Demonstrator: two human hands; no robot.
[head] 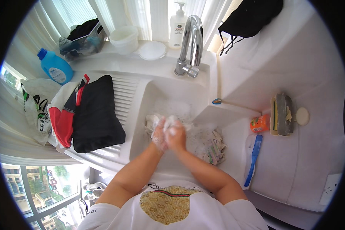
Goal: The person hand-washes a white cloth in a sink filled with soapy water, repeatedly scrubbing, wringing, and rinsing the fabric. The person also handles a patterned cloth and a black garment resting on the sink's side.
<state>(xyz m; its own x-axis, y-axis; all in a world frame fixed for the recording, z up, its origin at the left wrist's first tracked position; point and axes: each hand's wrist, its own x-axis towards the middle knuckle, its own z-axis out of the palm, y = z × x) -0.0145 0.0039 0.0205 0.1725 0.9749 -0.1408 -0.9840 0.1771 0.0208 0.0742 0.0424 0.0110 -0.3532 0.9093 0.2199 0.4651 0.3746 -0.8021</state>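
Note:
Over the white sink basin (172,89), my left hand (160,136) and my right hand (176,136) press together, both coated in suds. Between them they grip a wet white cloth (153,122), part of which spreads out to the left of my left hand. Motion blur and foam hide the fingers of my right hand. To the right, a crumpled pale cloth with green and purple marks (215,148) lies in soapy water against the sloped side of the basin.
A chrome faucet (194,43) arches behind the basin. Folded black clothing (99,118) and a red-and-white garment (60,123) lie on the ribbed drainboard, near a blue detergent bottle (56,67). On the right ledge rest a blue brush (253,161) and an orange container (259,123).

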